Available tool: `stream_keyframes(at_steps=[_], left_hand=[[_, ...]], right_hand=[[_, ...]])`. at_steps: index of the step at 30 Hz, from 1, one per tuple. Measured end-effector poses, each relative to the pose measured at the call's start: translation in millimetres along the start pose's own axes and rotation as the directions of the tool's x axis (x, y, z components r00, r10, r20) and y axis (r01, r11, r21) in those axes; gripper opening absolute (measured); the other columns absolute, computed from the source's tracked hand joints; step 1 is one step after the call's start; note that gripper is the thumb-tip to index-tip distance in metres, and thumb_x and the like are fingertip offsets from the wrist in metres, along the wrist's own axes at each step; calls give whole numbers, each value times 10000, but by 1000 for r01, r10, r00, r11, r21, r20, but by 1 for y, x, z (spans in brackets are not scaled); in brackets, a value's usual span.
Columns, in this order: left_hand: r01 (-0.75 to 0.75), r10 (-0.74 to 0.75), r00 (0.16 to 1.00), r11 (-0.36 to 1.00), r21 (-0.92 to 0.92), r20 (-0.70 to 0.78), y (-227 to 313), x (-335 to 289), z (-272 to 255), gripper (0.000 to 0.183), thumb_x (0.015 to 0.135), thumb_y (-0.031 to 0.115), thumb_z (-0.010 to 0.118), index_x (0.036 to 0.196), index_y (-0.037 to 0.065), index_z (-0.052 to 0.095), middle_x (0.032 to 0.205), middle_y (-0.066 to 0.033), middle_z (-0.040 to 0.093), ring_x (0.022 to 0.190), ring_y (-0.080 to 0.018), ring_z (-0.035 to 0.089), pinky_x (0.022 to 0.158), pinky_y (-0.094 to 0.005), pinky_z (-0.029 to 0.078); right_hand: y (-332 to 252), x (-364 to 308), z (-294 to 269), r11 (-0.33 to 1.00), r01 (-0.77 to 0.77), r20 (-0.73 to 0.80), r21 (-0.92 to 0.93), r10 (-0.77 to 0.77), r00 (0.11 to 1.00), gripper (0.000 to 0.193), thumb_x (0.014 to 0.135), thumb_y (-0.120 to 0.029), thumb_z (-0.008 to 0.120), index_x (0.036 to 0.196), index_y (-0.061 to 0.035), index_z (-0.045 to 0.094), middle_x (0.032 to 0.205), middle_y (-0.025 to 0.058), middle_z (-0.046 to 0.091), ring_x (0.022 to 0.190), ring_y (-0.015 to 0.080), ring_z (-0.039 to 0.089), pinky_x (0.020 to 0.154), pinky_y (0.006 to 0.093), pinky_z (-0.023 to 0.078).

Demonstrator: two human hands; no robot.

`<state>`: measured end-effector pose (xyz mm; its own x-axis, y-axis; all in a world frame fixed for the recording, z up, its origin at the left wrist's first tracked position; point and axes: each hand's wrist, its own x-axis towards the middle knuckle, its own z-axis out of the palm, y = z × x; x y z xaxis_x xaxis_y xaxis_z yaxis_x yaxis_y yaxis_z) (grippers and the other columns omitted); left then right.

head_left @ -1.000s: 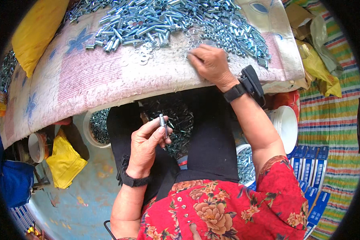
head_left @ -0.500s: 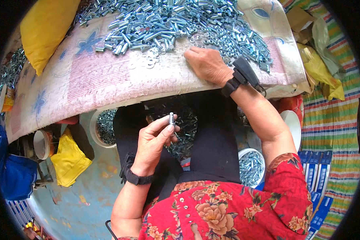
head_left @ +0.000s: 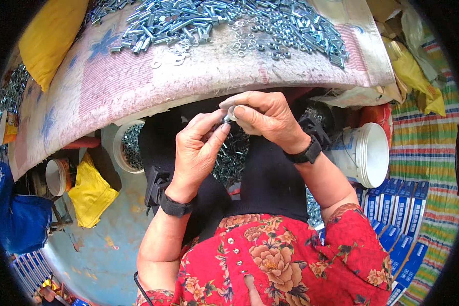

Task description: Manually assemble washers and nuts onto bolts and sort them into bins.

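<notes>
My left hand (head_left: 196, 148) is closed in a pinch on a small metal bolt (head_left: 226, 120), mostly hidden by the fingers. Against its top end, my right hand (head_left: 268, 120) pinches a flat round metal washer (head_left: 232, 112). Both hands meet over my lap, just in front of the near edge of the cloth-covered table (head_left: 122, 92). Beyond them on the cloth lie a heap of silvery bolts and sleeves (head_left: 173, 23), small nuts (head_left: 273, 38) and loose flat washers (head_left: 179, 52).
Finished-looking metal parts (head_left: 229, 166) fill a dark space between my knees. A white tub of small parts (head_left: 121, 148) stands left, a white bucket (head_left: 375, 155) lies tipped right. Blue-and-white boxes (head_left: 392, 206) line the right; a yellow cloth (head_left: 91, 194) hangs left.
My right hand has come back from the nuts and washers on the table to my left hand, bringing a washer. My left hand has risen slightly, still pinching the bolt.
</notes>
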<state>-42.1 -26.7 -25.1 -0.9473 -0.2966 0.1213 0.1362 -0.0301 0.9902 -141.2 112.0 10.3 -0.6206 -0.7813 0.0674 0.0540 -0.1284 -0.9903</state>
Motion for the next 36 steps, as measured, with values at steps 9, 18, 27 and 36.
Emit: stream_keyframes(at_steps=[9,18,27,36], left_hand=[[-259,262,965,946,195,10,2,6,14,257,768,-10,637,1021,34,634,876,-67,608,693,-97,533,636,-218,441],[169,-174,985,967,-192,-6,10,0,17,265,841,100,600,1095,25,599,921,-48,646,750,-79,562,636,-200,427],[195,-201,980,958,-213,-6,3,-3,12,255,845,115,601,1084,26,604,912,-46,646,727,-68,541,626,-199,419],[151,-150,989,977,-152,19,3,-2,11,255,852,138,599,1083,30,607,894,-29,639,731,-63,539,642,-208,430]], right_hand=[[-2,-8,8,934,-88,-79,345,122,989,221,903,-139,518,1084,-27,581,628,-75,461,495,-13,357,419,147,255],[-3,1,-52,642,58,-402,-764,-545,736,167,808,-113,608,937,-12,639,783,144,639,691,212,628,616,309,479],[11,41,-120,46,51,26,-998,-424,905,169,769,-99,598,915,-16,614,768,126,567,688,290,579,607,357,464],[-39,19,-52,356,364,242,-861,-343,908,169,780,-48,579,937,11,555,831,148,573,778,300,575,692,343,455]])
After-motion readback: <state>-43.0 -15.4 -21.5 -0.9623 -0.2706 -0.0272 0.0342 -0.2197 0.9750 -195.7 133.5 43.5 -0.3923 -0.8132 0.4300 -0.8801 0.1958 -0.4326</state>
